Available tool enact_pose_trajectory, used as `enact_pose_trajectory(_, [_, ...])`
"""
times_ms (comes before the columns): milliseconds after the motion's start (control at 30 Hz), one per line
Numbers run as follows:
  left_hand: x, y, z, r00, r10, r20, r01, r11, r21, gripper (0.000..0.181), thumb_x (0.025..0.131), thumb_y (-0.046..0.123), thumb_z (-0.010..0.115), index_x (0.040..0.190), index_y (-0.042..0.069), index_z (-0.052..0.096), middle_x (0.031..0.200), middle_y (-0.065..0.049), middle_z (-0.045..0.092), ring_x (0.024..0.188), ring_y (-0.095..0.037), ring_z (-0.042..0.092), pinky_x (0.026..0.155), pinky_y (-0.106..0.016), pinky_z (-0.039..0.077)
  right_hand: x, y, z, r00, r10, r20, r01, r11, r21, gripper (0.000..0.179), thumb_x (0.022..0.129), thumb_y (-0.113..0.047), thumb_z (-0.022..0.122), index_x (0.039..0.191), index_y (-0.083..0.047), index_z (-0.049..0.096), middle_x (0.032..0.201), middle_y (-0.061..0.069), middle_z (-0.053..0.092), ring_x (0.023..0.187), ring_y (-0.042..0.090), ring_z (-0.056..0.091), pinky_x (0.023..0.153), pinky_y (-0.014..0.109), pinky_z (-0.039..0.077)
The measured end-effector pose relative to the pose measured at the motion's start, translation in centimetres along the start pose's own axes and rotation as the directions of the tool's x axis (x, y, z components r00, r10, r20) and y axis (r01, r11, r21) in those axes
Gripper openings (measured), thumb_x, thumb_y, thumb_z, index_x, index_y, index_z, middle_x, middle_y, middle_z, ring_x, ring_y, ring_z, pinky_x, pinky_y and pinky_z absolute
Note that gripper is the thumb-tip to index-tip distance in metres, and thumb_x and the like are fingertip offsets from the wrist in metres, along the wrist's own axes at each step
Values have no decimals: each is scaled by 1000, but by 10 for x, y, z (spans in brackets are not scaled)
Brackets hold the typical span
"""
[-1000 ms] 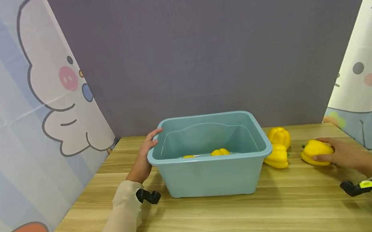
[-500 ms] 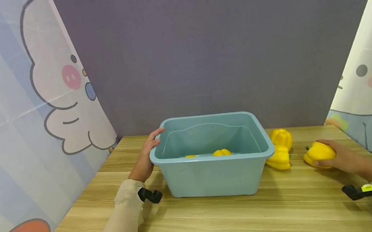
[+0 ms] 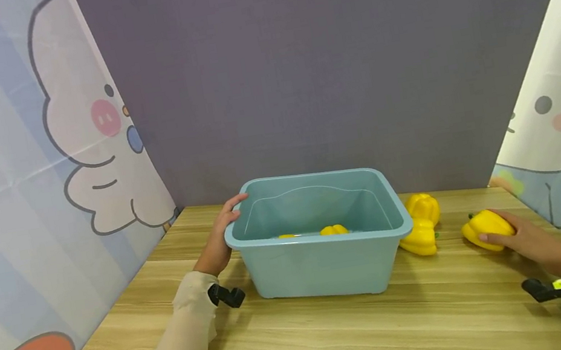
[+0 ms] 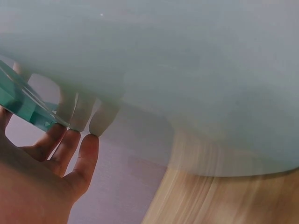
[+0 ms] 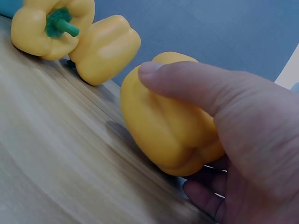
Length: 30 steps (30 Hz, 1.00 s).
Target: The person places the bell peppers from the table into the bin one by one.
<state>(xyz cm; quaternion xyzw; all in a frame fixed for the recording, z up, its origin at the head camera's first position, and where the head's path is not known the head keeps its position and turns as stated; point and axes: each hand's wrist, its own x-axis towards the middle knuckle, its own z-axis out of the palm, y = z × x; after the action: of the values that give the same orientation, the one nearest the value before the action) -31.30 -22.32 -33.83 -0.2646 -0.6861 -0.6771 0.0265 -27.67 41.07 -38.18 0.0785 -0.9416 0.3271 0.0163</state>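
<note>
A light blue plastic bin (image 3: 323, 269) stands mid-table, with yellow bell peppers (image 3: 334, 230) partly visible inside. My left hand (image 3: 218, 239) grips its left rim. In the left wrist view, several fingertips (image 4: 88, 147) touch the outer wall. To the right of the bin, my right hand (image 3: 530, 239) holds a yellow bell pepper (image 3: 486, 229), thumb on the near side and the other fingers mostly hidden behind it. The right wrist view shows this pepper (image 5: 168, 121) close over the wooden table, its shadow beside it.
Two more yellow bell peppers, one nearer (image 3: 419, 237) and one behind it (image 3: 423, 207), lie against each other beside the bin's right wall. A grey panel (image 3: 330, 69) closes off the table's back. Cartoon-printed curtains (image 3: 27, 178) hang at both sides.
My right hand and the bell pepper in it have shifted slightly to the right, away from the other two peppers. My left hand stays on the bin's rim.
</note>
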Motion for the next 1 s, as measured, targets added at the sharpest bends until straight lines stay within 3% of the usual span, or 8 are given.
enact_pose_trajectory(100, [0,0,0,1000,3,-4,-3,1000,-3,59,103,38,37,157,14,27,162,-8,19,138,-48,30,103,-67,29,0,2,-1,1000,26,-12,-26,1000,14,81,102,-43,55,153,9,19,134,32,44,106,30,49,80,35,41])
enact_pose_trajectory(233, [0,-1,1,1000,1,-3,-1,1000,-5,58,104,37,37,157,16,28,162,-5,19,139,-47,30,104,-67,29,-2,6,-4,998,66,-15,-65,996,53,80,104,-44,50,150,13,19,128,28,48,95,19,52,74,29,44])
enact_pose_trajectory(500, [1,-1,0,1000,-2,-9,2,1000,-5,59,104,38,37,157,15,28,162,-5,19,139,-44,31,104,-64,30,-5,9,-9,999,30,-30,-29,999,35,67,106,-43,45,144,12,37,127,23,54,92,3,51,72,21,43])
enact_pose_trajectory(733, [0,0,0,1000,-5,-10,4,1000,-4,59,104,38,36,157,15,27,162,-7,19,139,-44,31,104,-63,31,-4,9,-11,996,45,-75,-42,999,31,65,104,-44,49,138,11,44,107,13,59,84,10,50,69,24,41])
enact_pose_trajectory(1000, [0,0,0,1000,2,-14,-2,1000,-1,58,104,38,37,157,15,29,162,-7,20,138,-44,32,103,-61,34,-7,7,-9,995,71,-73,-67,996,50,60,104,-45,49,130,9,49,100,9,60,82,12,52,68,27,43])
